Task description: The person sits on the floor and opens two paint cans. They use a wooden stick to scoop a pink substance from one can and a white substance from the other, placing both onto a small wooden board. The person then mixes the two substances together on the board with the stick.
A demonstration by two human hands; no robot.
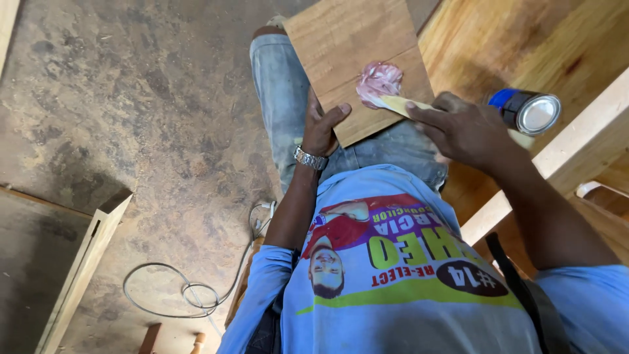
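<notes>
A small rectangular plywood board (341,46) rests on my lap, and my left hand (322,128) grips its near edge with the thumb on top. A blob of pinkish putty (379,80) sits on the board's right side. My right hand (462,129) holds a flat pale scraper (401,105), whose tip is in the putty. A watch is on my left wrist.
A blue tin can with a shiny metal top (532,111) lies on a pale wooden beam (576,154) to the right. Varnished wood panels (511,39) lie beyond. A white cable (196,288) coils on the stained concrete floor, and a wooden frame piece (85,262) stands at left.
</notes>
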